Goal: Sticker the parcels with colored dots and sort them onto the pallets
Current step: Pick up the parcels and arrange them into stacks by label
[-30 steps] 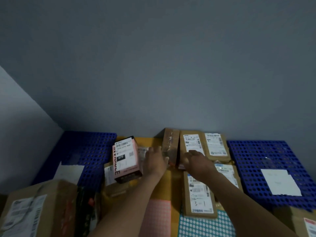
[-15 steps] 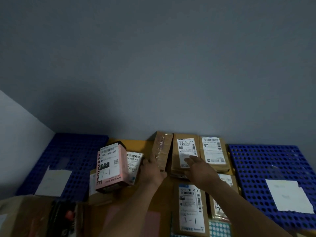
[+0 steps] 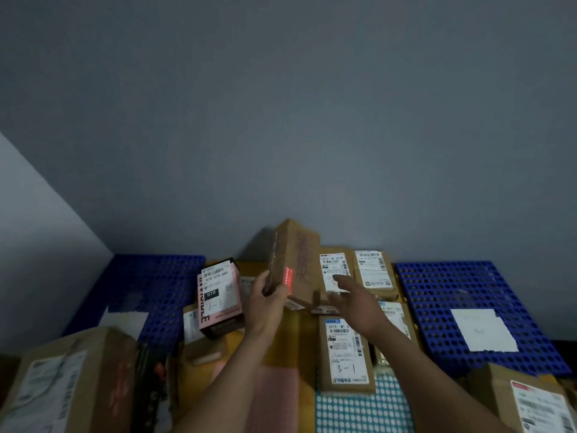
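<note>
My left hand (image 3: 265, 303) grips a brown cardboard parcel (image 3: 295, 260) by its lower edge and holds it tilted up above the pile; a red label shows on its side. My right hand (image 3: 352, 300) hovers just right of it with fingers spread, holding nothing, over labelled brown parcels (image 3: 335, 273). A pink box (image 3: 218, 296) marked "1-1" stands to the left. A flat parcel marked "3-1" (image 3: 345, 354) lies nearer me. A pink dot-sticker sheet (image 3: 274, 398) and a blue one (image 3: 362, 410) lie at the bottom.
Blue perforated pallets flank the pile, one at the left (image 3: 156, 285) and one at the right (image 3: 468, 307), each bearing a white paper sheet. Larger cardboard boxes sit at the bottom left (image 3: 62, 385) and bottom right (image 3: 530, 398). A grey wall rises right behind.
My left hand has lifted the brown parcel off the pile and tilted it upward. My right hand has let go of it and opened beside it.
</note>
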